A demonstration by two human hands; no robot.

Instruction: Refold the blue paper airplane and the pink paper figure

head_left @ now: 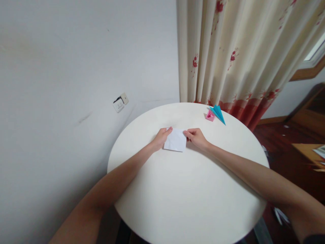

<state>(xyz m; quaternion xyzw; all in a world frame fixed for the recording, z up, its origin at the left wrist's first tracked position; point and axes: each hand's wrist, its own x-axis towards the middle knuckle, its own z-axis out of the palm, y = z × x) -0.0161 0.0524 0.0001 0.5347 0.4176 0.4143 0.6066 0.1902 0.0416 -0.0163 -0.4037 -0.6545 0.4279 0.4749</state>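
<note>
A small, roughly square sheet of white paper is held between my two hands above the middle of the round table. My left hand grips its left side, with the thumb lying on the upper left corner. On the other side, my right hand pinches the upper right corner between thumb and curled fingers. The fingers behind the paper are partly hidden.
The round white table stands against a white wall with a socket. Toward its far right edge lie a blue paper plane and a pink folded paper piece. A flowered curtain hangs behind.
</note>
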